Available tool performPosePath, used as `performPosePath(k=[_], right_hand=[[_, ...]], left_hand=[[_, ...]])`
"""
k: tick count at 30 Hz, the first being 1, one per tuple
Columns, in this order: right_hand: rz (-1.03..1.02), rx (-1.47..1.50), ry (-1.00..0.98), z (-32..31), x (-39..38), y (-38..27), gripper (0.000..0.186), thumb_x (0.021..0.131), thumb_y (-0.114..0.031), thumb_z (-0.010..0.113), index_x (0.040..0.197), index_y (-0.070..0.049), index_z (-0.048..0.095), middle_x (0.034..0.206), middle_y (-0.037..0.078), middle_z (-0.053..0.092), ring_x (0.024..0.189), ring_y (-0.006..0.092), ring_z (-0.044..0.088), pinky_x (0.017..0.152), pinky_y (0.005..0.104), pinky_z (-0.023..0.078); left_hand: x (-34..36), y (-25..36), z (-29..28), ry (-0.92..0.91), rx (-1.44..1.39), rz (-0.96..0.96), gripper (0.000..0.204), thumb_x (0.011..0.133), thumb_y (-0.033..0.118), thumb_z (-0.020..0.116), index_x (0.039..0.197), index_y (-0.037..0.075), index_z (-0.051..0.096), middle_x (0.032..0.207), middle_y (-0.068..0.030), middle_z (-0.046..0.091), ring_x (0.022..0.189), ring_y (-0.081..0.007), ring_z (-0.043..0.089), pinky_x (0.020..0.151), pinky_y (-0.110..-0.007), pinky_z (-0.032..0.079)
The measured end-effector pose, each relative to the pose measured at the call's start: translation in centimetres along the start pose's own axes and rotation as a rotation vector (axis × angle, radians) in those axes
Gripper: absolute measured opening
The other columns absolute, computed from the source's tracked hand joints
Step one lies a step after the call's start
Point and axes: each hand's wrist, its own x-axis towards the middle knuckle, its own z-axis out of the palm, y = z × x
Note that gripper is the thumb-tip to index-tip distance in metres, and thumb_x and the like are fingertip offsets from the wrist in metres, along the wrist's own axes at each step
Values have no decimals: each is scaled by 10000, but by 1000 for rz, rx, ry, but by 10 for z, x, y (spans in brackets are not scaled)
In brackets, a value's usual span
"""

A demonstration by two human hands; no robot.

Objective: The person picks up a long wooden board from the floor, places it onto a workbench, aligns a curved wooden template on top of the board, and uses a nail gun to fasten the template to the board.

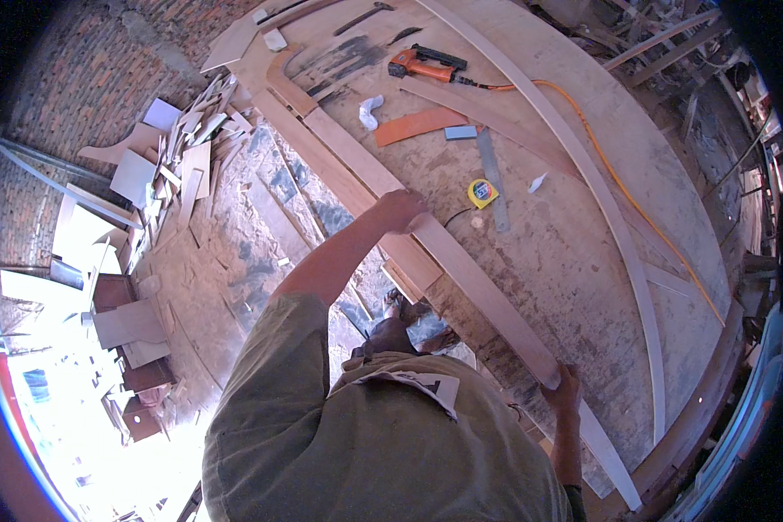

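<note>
A long, pale wooden board (487, 296) lies slantwise along the near edge of the worktable (426, 174). My left hand (400, 211) is closed over the middle of this board, its fingers partly hidden. At the board's rounded lower-right end, my right hand (564, 389) grips the edge. A yellow tape measure (481, 193) rests on the tabletop just beyond the board, beside a flat grey metal strip (496, 187). Short stacked wood pieces (413, 265) jut out at the table edge below my left hand.
An orange-and-black nail gun (426, 65) with an orange hose (587, 122) lies at the far side. Around it are a hammer (365, 17), a reddish strip (419, 125), a blue block (461, 132) and a long curved wooden strip (583, 157). Wood offcuts (191, 165) are heaped by the brick wall.
</note>
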Motion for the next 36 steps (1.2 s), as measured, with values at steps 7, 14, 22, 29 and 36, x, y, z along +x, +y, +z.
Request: performPosePath(k=[7, 14, 22, 29, 36], right_hand=[[-6, 4, -66, -1, 7, -18, 787, 585, -139, 850, 1330, -65, 607, 1241, 226, 596, 1170, 418, 575, 1012, 467, 494], [65, -202, -20, -1, 1, -47, 824, 643, -130, 843, 1407, -84, 537, 1302, 228, 579, 1280, 421, 502, 1080, 487, 429], [59, 28, 322, 32, 58, -262, 634, 712, -122, 810, 1305, -32, 604, 1261, 231, 606, 1238, 430, 532, 1070, 511, 427], [-60, 164, 375, 58, 118, -446, 478, 729, -98, 762, 1188, -7, 660, 1215, 195, 633, 1147, 389, 588, 1003, 467, 477], [-91, 122, 282, 51, 165, -522, 506, 716, -123, 788, 1197, -28, 661, 1217, 173, 644, 1150, 381, 592, 1012, 487, 465]], left_hand=[[-7, -6, 17, -111, -86, -121, 652, 685, 286, 834, 1291, 179, 619, 1331, -120, 579, 1221, -335, 582, 972, -448, 543], [-56, -4, -73, 152, -215, -164, 723, 727, 211, 813, 1394, 119, 550, 1515, -153, 436, 1349, -363, 492, 1072, -443, 485], [-185, -191, -93, 559, -340, -350, 482, 811, 119, 746, 1271, 36, 626, 1305, -146, 609, 1205, -356, 583, 1024, -432, 501], [-235, -337, -122, 488, -263, -281, 355, 806, 52, 735, 1154, 5, 680, 1222, -162, 654, 1128, -366, 625, 981, -445, 523], [-214, -406, -124, 300, -254, -236, 438, 812, 117, 771, 1228, 42, 657, 1321, -146, 617, 1208, -344, 599, 1025, -433, 513]])
